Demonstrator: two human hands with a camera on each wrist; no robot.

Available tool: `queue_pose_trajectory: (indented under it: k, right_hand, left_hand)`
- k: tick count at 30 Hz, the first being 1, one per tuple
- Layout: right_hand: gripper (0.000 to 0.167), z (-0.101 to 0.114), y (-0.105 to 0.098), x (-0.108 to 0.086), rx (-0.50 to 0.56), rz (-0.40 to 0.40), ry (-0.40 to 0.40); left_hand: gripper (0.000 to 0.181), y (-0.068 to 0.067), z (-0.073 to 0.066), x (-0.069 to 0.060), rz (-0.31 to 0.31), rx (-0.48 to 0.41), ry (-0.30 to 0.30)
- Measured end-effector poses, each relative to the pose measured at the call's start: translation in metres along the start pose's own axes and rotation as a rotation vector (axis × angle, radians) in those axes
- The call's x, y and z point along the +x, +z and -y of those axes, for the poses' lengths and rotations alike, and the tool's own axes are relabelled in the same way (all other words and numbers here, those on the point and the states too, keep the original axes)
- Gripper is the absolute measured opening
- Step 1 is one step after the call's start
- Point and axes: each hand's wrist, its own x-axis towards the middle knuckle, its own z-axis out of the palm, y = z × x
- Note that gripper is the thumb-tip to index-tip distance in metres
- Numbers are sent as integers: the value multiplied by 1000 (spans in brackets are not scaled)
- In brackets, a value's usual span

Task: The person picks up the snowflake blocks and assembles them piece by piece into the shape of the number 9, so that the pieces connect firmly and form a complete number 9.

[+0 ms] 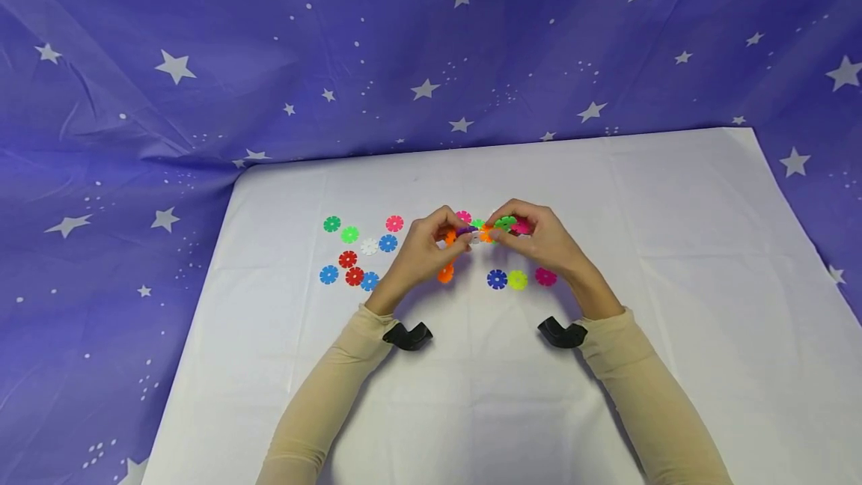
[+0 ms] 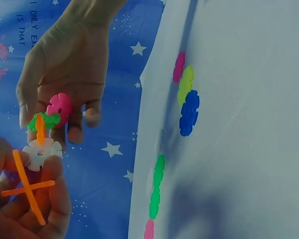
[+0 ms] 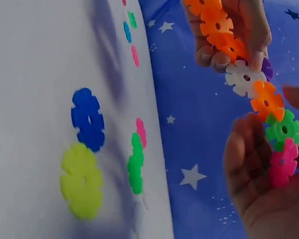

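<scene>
A chain of notched plastic discs runs between the hands. My left hand (image 1: 426, 247) pinches it near a white disc (image 3: 246, 78) and a purple disc (image 3: 267, 69); several linked orange discs (image 3: 217, 26) lie along its fingers. Beyond the white disc come an orange disc (image 3: 267, 101), a green disc (image 3: 284, 128) and a pink disc (image 3: 283, 164). Around that end is my right hand (image 1: 552, 245), its fingers loosely bent. In the right wrist view its thumb stands apart from the discs, and the pink disc is over the palm.
Loose discs lie on the white cloth (image 1: 458, 395): a left group with red (image 1: 347, 259), blue (image 1: 328, 275), green (image 1: 332, 224) and white (image 1: 369, 246) ones. Dark blue (image 1: 497, 279), yellow (image 1: 518, 279) and magenta (image 1: 545, 276) discs lie near the right hand. A starry curtain (image 1: 377, 43) hangs behind.
</scene>
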Motion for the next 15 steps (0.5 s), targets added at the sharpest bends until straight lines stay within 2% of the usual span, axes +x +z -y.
queue_pose_trajectory:
  k: [4,8,12,15]
  right_hand:
    - [13,4,5,1,-113,3,-72]
    - [9,20,10,-1,-140,-24,-81]
    - [6,36,10,-4,-156,-70,-33]
    - [8,24,7,-3,-147,-104,17]
  left_hand:
    - [10,3,17,1,9,6,20]
    - [10,4,22,1,28,-37,43]
    - [10,1,22,2,36,-170,-13]
    - [11,-2,23,3,35,-232,-51]
